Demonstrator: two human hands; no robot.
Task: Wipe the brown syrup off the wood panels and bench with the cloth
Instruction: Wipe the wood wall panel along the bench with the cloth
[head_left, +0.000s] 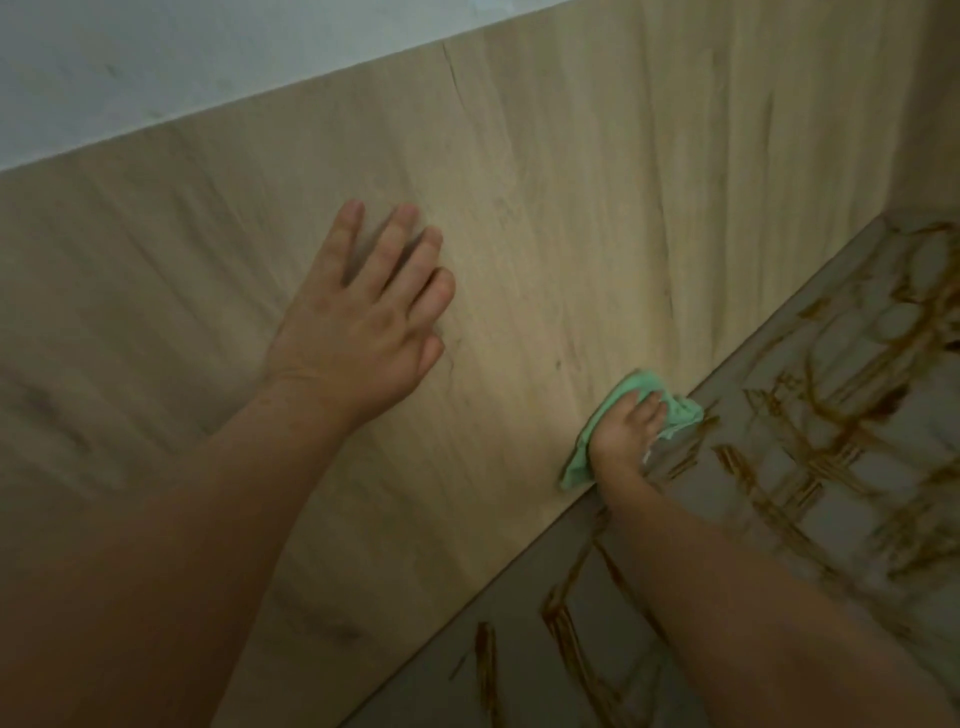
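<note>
My left hand (363, 322) lies flat with straight fingers on the light wood panel (545, 208). My right hand (626, 428) grips a bunched green cloth (582, 457) and holds it against the seam where the panel meets the grey bench (857, 509). Brown syrup (831, 431) runs in streaks and smears over the bench to the right of the cloth and below my right forearm. The panel around my left hand shows only faint marks. The picture is blurred.
A pale wall (156, 62) rises above the panel's top edge. A second wood panel (935, 104) meets the first at the corner on the far right, above the end of the bench.
</note>
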